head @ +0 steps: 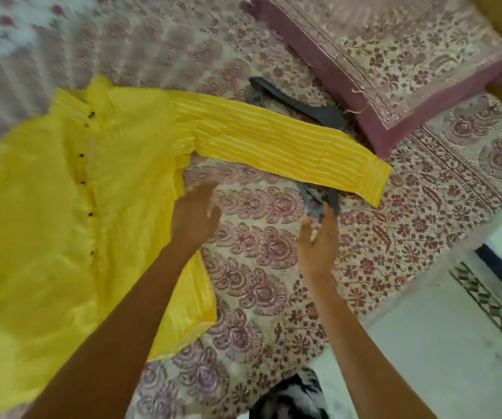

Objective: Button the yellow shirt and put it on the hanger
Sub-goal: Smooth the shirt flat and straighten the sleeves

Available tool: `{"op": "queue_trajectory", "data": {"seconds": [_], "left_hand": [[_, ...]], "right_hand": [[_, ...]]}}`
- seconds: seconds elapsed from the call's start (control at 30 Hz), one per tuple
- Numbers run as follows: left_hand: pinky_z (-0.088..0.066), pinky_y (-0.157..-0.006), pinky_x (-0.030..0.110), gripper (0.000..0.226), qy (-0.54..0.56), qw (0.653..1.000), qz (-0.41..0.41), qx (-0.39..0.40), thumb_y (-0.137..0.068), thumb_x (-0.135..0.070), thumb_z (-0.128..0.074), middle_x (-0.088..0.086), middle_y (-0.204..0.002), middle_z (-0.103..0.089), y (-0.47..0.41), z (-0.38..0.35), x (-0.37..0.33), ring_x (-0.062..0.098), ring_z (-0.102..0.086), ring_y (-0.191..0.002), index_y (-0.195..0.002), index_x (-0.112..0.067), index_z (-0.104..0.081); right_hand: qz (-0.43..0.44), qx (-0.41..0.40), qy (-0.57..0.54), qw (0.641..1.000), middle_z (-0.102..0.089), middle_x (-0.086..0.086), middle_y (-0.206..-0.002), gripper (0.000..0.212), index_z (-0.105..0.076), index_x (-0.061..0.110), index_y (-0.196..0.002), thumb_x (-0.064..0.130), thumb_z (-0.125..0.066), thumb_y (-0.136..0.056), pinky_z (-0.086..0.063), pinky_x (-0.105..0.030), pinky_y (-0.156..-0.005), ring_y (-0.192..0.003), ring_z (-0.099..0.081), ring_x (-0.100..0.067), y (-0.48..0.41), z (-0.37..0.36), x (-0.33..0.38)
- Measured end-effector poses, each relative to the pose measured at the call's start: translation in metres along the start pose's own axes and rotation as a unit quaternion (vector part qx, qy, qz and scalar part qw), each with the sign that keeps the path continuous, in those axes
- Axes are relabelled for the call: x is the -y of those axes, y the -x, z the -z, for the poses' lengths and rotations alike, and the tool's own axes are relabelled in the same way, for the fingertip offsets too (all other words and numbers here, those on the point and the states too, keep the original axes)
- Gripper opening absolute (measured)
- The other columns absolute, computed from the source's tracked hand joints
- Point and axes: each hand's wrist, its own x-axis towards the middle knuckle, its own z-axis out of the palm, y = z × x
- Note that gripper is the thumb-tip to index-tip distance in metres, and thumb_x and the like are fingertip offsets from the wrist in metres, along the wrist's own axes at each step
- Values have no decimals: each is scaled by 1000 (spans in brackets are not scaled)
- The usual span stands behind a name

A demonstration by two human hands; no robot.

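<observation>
Both grips are wide and empty: left hand [195, 213] beside the soft, limp yellow shirt [47, 237] spread on the bed [258, 252], right hand [319, 246] at the stiff dark hanger [304, 108] under its sleeve [273, 140]; I'd lift the shirt by its shoulders.

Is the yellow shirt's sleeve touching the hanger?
Touching. The head view shows the sleeve lying across the hanger, which emerges from under it on both sides.

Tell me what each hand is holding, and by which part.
Nothing is held. The left hand hovers open beside the yellow shirt; the right hand is open at the near end of the hanger, fingers not curled round it.
</observation>
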Motion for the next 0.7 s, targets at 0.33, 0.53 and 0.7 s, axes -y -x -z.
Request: {"op": "queue_trajectory", "data": {"seconds": [0.33, 0.53, 0.7], "left_hand": [[-42, -101, 39, 50, 23, 978, 197, -63, -81, -33, -48, 9, -131, -58, 168, 120, 53, 25, -56, -120, -125, -11, -57], [-40, -105, 41, 43, 54, 955, 257, -138, -89, -25, -57, 4, -139, -50, 257, 170, 95, 23, -48, -127, -131, -16, -51], [-39, -105, 44, 45, 63, 938, 295, -170, -90, -25, -57, 2, -142, -47, 346, 205, 146, 22, -45, -130, -134, -19, -48]], "right_hand": [[180, 163, 17, 970, -50, -14, -137, 49, -42, 7, -136, 27, -46, -90, -42, -49, -103, -127, -47, -29, 137, -22, 93], [255, 222, 15, 941, -50, -15, -136, 53, -44, 7, -134, 32, -42, -88, -42, -51, -102, -126, -48, -31, 220, -39, 147], [313, 250, 22, 916, -53, -16, -133, 51, -46, 5, -132, 28, -45, -87, -45, -51, -98, -122, -52, -32, 309, -59, 179]]}}
